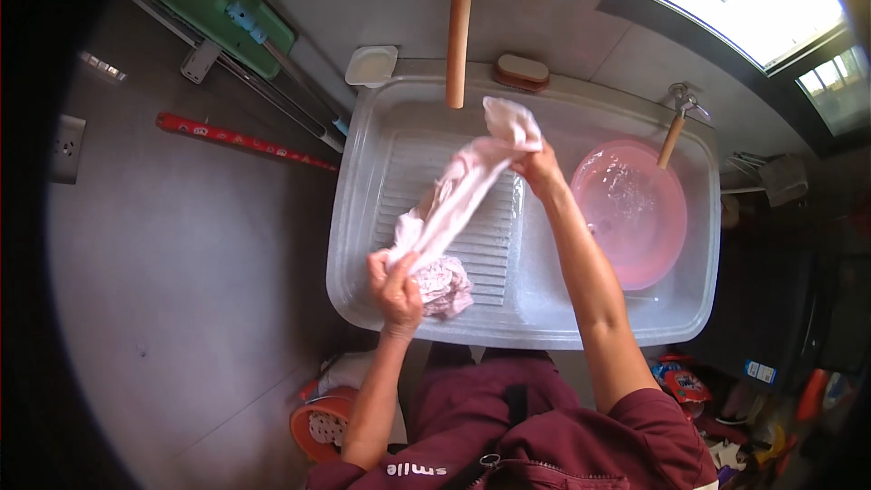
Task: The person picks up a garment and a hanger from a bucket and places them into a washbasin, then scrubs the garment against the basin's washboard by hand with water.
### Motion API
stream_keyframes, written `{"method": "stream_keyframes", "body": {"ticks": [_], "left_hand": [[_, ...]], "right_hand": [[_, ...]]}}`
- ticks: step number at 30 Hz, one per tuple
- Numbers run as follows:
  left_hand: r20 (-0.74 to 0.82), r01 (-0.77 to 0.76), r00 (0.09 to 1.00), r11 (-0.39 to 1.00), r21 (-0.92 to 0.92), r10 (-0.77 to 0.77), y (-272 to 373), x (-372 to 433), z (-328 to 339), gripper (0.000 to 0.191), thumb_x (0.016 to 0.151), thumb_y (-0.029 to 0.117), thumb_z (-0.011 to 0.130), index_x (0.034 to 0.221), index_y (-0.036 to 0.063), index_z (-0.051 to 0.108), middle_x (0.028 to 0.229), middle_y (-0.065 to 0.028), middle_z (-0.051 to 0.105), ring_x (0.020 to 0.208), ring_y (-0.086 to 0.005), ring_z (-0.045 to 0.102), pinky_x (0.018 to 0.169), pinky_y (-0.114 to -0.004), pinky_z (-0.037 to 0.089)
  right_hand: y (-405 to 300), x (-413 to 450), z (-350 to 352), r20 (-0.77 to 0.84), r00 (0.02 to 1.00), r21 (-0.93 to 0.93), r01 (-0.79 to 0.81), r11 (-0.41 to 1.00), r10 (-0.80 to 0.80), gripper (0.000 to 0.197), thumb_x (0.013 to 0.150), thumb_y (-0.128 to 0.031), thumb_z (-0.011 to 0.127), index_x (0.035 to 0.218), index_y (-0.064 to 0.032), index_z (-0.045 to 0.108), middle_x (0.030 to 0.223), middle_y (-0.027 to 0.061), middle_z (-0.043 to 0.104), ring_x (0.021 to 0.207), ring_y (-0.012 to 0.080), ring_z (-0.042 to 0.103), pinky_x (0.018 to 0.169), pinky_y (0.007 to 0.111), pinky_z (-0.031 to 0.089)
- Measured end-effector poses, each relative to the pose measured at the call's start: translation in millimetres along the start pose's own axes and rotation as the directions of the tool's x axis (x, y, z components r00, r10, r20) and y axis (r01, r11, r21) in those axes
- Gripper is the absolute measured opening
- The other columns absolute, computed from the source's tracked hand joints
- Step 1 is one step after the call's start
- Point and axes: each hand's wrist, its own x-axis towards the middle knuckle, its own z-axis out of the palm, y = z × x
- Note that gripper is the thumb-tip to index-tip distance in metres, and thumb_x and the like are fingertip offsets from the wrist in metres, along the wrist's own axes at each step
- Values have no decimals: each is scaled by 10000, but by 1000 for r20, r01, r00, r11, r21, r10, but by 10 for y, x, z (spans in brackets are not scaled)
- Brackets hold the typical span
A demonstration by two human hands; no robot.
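Note:
A wet pale pink garment (449, 211) is stretched at a slant between my two hands, above the ribbed washboard (483, 258) of the laundry sink (350, 218). My left hand (397, 292) grips its lower end near the sink's front left. At the upper end my right hand (537, 163) holds it, and a loose flap of cloth hangs out past the fingers, slightly blurred. A crumpled pink patterned cloth (448, 286) lies on the washboard just beside my left hand. It cannot be told whether this cloth joins the held garment.
A pink basin (629, 258) of water fills the right bowl, under a tap (672, 139). Another tap with a wooden-coloured spout (459, 41) overhangs the washboard. A scrub brush (522, 72) and soap dish (371, 66) sit on the back rim. An orange bucket (309, 432) stands front left.

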Motion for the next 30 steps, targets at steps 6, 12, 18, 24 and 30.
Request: {"method": "stream_keyframes", "body": {"ticks": [6, 12, 18, 24, 30], "left_hand": [[477, 226, 841, 967, 119, -255, -132, -462, 68, 312, 666, 120, 641, 970, 54, 639, 900, -167, 494, 832, -354, 530, 699, -409, 448], [300, 257, 901, 942, 214, -313, -303, -146, 180, 546, 683, 243, 685, 1165, 44, 522, 1105, -199, 458, 1014, -362, 473, 850, -417, 393], [321, 182, 887, 891, 416, -331, -571, -212, 621, 877, 677, 385, 678, 1360, 49, 242, 1319, -218, 321, 1218, -365, 313, 975, -565, 210], [298, 308, 874, 911, 273, -384, -524, -216, 520, 966, 650, 323, 718, 1390, 51, 158, 1337, -236, 310, 1218, -388, 318, 1003, -535, 197], [319, 308, 831, 854, 419, -456, -515, -193, 562, 970, 632, 390, 718, 1376, 46, 201, 1379, -220, 253, 1291, -355, 222, 1011, -581, 142]], "right_hand": [[657, -204, -590, -495, 835, -593, -123, 795, -239, 252, 701, 37, 471, 919, -32, 577, 852, 122, 606, 724, 226, 598, 605, 322, 488], [358, -490, 4, -70, 766, -863, 275, 424, -639, 84, 740, -1, 556, 816, -18, 587, 764, 137, 563, 687, 271, 569, 642, 356, 457], [757, -372, 285, 365, 784, -895, 445, 44, -501, 137, 719, -31, 610, 855, -41, 596, 883, 140, 518, 701, 271, 583, 603, 369, 466], [501, -161, 518, 273, 888, -878, 387, 282, -369, 68, 722, -57, 616, 785, -35, 632, 764, 135, 556, 755, 303, 564, 652, 355, 457], [477, -183, 752, 432, 782, -893, 440, -92, -449, 199, 695, -23, 627, 894, -31, 618, 893, 128, 515, 831, 327, 554, 703, 415, 451]]}}
